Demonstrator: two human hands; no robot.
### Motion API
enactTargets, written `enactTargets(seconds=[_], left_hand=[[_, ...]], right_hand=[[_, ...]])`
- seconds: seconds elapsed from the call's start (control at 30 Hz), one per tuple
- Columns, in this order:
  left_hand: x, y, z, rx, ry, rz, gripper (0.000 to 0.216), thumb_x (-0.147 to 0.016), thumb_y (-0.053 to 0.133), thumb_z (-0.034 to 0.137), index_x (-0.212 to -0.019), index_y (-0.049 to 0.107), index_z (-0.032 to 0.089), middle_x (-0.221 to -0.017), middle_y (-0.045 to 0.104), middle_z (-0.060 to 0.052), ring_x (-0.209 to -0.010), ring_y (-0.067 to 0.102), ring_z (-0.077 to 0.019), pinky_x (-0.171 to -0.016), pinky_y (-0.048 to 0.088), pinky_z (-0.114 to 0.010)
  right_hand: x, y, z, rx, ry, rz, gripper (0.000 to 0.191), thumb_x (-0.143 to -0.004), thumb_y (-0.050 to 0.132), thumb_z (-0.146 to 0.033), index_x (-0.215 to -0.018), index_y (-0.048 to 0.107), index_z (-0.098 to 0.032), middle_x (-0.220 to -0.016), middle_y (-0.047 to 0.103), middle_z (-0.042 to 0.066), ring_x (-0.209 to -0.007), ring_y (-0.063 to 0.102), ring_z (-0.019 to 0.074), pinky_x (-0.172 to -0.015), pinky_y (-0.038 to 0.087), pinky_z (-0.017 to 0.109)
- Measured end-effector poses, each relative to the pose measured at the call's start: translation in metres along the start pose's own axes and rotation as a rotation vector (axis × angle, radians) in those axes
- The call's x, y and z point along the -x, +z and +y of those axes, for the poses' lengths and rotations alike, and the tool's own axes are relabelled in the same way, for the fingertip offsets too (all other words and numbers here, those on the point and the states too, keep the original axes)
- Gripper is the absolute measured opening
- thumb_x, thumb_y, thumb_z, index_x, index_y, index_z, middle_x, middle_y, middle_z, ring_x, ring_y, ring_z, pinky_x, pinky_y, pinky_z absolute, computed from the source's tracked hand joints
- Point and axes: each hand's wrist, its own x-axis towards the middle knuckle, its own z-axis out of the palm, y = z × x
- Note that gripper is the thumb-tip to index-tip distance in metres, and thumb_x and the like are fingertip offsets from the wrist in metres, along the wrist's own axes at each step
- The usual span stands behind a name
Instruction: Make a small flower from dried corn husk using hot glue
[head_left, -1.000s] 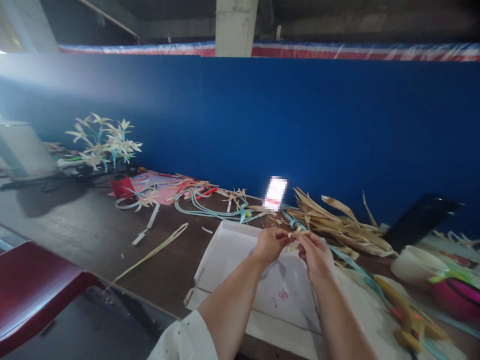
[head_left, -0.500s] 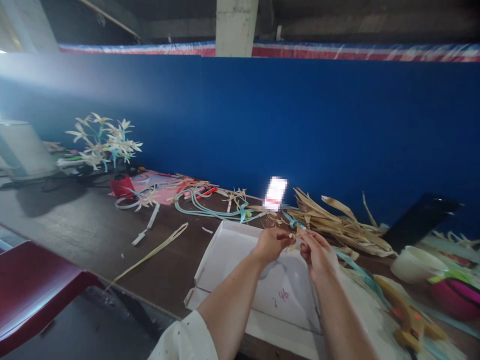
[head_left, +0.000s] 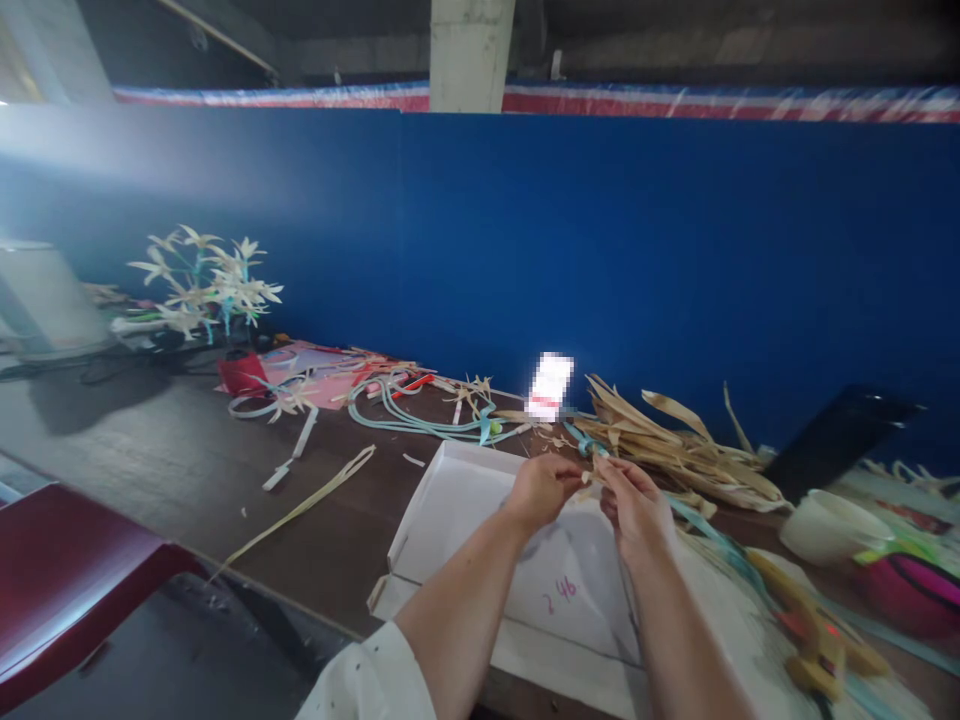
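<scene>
My left hand [head_left: 541, 490] and my right hand [head_left: 636, 503] are close together over an open white cardboard box [head_left: 480, 480]. Both are closed in a pinch, fingertips almost meeting. Between them is a small pale strip of dried husk [head_left: 588, 479], mostly covered by the fingers. Just beyond my fingertips lies a light blue ribbon [head_left: 581, 437]. Behind my right hand a heap of dried corn husks [head_left: 675, 450] spreads along the table. Pink handwriting marks the box under my wrists.
A yellow glue gun [head_left: 814, 630] lies right of my right forearm, near a white cup [head_left: 832, 528]. A lit phone [head_left: 550, 387] leans at the blue partition [head_left: 637, 250]. Looped blue cord [head_left: 420, 428] and a husk flower arrangement [head_left: 214, 280] stand left. A red chair [head_left: 75, 580] is at lower left.
Both hands stay in nearly the same place, with only a slight shift of the fingers around the husk strip. The rest of the table looks the same.
</scene>
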Motion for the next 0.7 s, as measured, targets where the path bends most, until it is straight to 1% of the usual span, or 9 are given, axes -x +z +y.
enactTargets(seconds=[0.2,0.47,0.7], left_hand=[[0.001,-0.0009,0.0021,-0.022,0.033,-0.005,0.01,-0.076,0.064,0.022,-0.079,0.073,0.018,-0.079,0.069,-0.002,-0.074,0.059,-0.0133,-0.07,0.043,-0.021],[0.0007,-0.0018,0.0022,-0.056,0.021,-0.015,0.01,-0.076,0.063,0.018,-0.078,0.073,0.019,-0.078,0.068,-0.001,-0.073,0.059,-0.0131,-0.07,0.043,-0.021],[0.0005,-0.0017,0.0018,-0.043,0.031,-0.019,0.01,-0.076,0.063,0.019,-0.076,0.073,0.018,-0.074,0.067,-0.001,-0.071,0.057,-0.0124,-0.067,0.042,-0.021]], right_hand=[[0.0004,-0.0003,0.001,0.015,-0.006,0.004,0.043,-0.049,0.087,-0.038,-0.077,0.064,-0.016,-0.046,0.04,-0.009,-0.036,0.026,0.0017,-0.033,0.017,0.014],[-0.0017,-0.0023,0.0041,0.039,-0.029,0.005,0.044,-0.051,0.086,-0.04,-0.081,0.065,-0.015,-0.052,0.049,-0.006,-0.038,0.031,0.0025,-0.034,0.021,0.015],[-0.0042,-0.0037,0.0071,0.067,-0.062,-0.015,0.043,-0.053,0.084,-0.042,-0.08,0.064,-0.015,-0.054,0.051,-0.005,-0.037,0.031,0.0024,-0.033,0.02,0.015]])
